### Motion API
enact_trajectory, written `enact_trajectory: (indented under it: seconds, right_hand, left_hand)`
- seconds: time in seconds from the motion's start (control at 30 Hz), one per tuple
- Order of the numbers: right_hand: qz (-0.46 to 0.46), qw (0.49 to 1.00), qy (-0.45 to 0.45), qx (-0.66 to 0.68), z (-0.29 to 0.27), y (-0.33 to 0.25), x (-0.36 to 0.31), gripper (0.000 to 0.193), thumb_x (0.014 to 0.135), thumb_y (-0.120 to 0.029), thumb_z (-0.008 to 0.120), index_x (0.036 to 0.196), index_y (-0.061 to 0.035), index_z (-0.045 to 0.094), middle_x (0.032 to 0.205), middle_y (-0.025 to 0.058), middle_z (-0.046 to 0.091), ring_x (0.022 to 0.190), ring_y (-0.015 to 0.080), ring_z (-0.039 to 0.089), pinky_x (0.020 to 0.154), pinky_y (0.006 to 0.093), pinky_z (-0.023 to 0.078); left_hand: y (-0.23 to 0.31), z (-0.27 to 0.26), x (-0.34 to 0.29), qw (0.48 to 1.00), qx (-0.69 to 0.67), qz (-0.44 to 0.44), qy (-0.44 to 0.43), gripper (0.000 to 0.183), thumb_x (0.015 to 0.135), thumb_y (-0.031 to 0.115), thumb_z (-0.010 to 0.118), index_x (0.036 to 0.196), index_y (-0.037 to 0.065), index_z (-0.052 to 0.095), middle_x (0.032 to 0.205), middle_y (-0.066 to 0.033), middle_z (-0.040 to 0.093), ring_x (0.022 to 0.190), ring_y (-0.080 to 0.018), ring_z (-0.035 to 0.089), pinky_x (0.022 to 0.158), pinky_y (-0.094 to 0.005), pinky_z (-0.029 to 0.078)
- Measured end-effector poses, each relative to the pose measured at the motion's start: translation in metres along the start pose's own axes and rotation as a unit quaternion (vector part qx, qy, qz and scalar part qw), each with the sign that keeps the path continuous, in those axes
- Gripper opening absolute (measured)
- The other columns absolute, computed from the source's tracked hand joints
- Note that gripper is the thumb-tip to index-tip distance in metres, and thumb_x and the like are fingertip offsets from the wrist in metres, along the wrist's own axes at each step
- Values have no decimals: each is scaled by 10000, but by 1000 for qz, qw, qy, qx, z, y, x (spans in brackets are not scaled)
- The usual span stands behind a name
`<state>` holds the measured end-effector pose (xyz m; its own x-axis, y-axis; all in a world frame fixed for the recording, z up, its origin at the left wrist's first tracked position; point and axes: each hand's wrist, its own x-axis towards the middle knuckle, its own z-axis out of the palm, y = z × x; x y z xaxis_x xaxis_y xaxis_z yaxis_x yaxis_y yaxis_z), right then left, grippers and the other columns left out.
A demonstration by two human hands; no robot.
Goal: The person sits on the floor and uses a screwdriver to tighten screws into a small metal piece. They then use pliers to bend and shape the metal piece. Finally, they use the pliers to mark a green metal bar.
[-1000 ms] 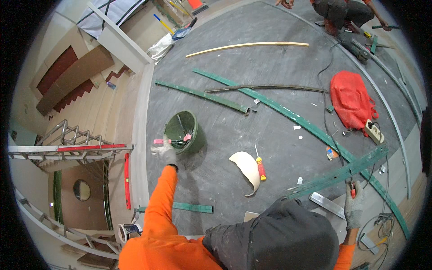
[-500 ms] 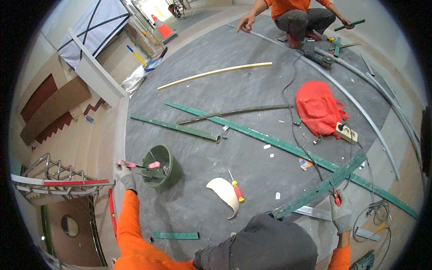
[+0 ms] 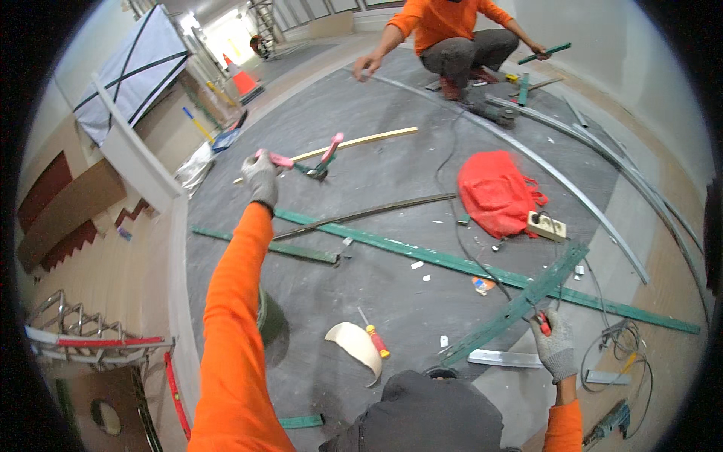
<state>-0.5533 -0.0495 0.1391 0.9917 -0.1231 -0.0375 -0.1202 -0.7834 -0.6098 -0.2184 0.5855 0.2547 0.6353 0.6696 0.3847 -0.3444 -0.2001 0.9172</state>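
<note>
My left hand (image 3: pixel 260 179), in a grey glove, is stretched forward and closed on one handle of a pink-handled plier-like tool (image 3: pixel 316 170). The tool's handles are spread, and it is held up over the floor. At the lower right my gloved right hand (image 3: pixel 556 346) is closed round a small red-handled tool (image 3: pixel 545 324), whose tip I cannot make out. That hand is beside a green metal channel (image 3: pixel 520 305), which slants from near my knee across a long green channel (image 3: pixel 407 248). A dark green bucket (image 3: pixel 272 320) is partly hidden behind my left sleeve.
A screwdriver (image 3: pixel 378 343) and a curved cream offcut (image 3: pixel 352 348) lie before me. Farther off are a red bag (image 3: pixel 497 194), a power strip (image 3: pixel 547 226), cables and curved metal tracks (image 3: pixel 550 162). Another person (image 3: pixel 463 45) squats at the back, holding a green piece.
My left hand has moved from the bucket forward and right, lifting the pink-handled tool away. My right hand stays by the green channel. The view has shifted somewhat.
</note>
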Motion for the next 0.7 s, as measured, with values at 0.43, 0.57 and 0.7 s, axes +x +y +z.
enact_trajectory:
  seconds: [0.43, 0.57, 0.7]
  right_hand:
    - [74, 997, 30, 22, -14, 27, -51, 320, 900, -271, 753, 1072, -16, 662, 894, 205, 676, 854, 388, 671, 767, 471, 527]
    - [94, 995, 31, -19, -19, 37, -60, 317, 886, -262, 758, 1070, -20, 668, 907, 193, 684, 878, 383, 668, 791, 478, 525]
    - [70, 995, 14, 70, 2, 9, -34, 276, 907, -248, 727, 1029, -14, 648, 864, 208, 646, 845, 387, 657, 766, 470, 508]
  left_hand:
    - [8, 277, -31, 656, 712, 33, -248, 483, 960, 538, 638, 1246, 156, 713, 1137, -30, 764, 1135, -193, 709, 869, -370, 571]
    - [-25, 294, -38, 659, 697, 37, -281, 452, 1042, 448, 564, 1352, 140, 682, 1235, -3, 745, 1199, -169, 689, 922, -375, 567]
    - [-55, 277, 121, 871, 441, 36, -215, 346, 991, 299, 658, 1157, 1, 716, 1119, -103, 761, 983, -234, 740, 813, -405, 581]
